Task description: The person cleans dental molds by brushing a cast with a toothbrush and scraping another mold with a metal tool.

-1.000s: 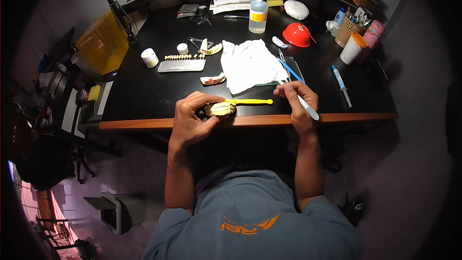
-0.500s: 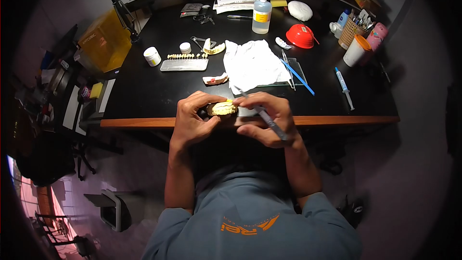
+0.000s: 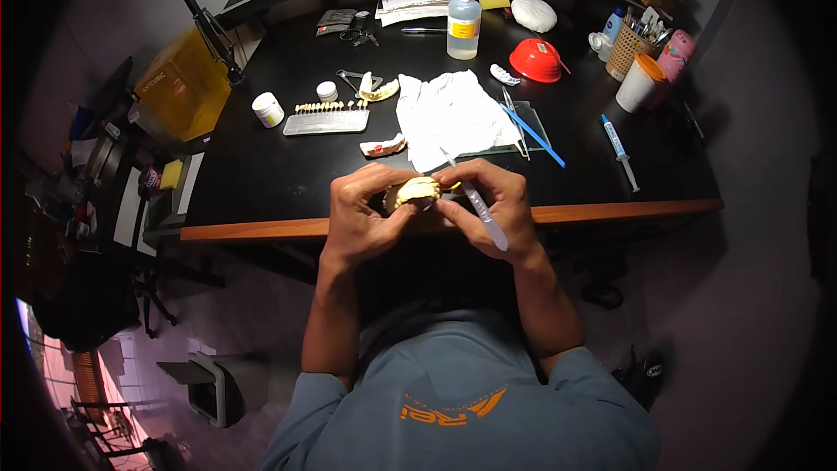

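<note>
My left hand [image 3: 364, 209] is closed around a pale yellow dental model [image 3: 413, 193] above the desk's front edge, with thumb and fingers on its sides. My right hand [image 3: 499, 208] grips a flat grey scalpel [image 3: 485, 216], its thin end pointing away from me and its handle slanting back across the palm. The right fingertips and thumb also meet the model's right side. Something small and yellow shows beside the right index finger. Just beyond the hands lies a white cloth [image 3: 449, 118], and a pinkish dental cast piece [image 3: 384, 147] with a red mark rests left of it.
A tooth shade guide [image 3: 325, 122], white jar [image 3: 268, 110] and another cast [image 3: 379, 89] lie at left. Behind the cloth stand a clear bottle [image 3: 464, 26] and red bowl [image 3: 535, 61]. Rightward are a blue stick [image 3: 534, 136], syringe [image 3: 620, 154] and white cup [image 3: 639, 85].
The model has turned in my left hand, which has shifted right. My right hand has come closer, its thumb now at the model; the scalpel stays in its grip. The camera view has shifted slightly.
</note>
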Demonstrator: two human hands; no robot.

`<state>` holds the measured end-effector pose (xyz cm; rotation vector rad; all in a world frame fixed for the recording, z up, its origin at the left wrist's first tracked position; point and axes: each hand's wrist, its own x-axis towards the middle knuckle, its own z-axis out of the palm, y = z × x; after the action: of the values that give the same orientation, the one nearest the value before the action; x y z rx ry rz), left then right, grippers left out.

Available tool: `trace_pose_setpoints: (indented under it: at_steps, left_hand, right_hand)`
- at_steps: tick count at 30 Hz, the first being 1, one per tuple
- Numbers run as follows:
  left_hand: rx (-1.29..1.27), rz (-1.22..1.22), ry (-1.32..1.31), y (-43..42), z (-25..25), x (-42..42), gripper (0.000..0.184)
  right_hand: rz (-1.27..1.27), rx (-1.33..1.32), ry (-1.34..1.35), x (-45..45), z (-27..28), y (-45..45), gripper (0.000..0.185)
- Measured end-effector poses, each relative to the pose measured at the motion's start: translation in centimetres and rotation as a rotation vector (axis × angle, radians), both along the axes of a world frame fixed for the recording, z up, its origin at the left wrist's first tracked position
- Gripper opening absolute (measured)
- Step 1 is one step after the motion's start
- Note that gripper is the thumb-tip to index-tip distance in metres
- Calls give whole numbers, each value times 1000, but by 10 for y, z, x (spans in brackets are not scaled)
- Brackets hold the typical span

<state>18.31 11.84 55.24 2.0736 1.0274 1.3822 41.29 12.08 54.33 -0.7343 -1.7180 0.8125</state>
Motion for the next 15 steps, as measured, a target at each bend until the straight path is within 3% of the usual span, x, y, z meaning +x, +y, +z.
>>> trace_pose_setpoints:
  at_steps: [2,10,15]
  left_hand:
    - [6,-9,-33,4,0,9,34]
    - [51,-141,43,6,-6,9,41]
    - [-32,-191,10,2,2,2,50]
  right_hand:
    - [17,-122,83,5,3,1,28]
    - [14,10,-71,24,2,3,29]
    - [69,-181,125,27,2,-2,23]
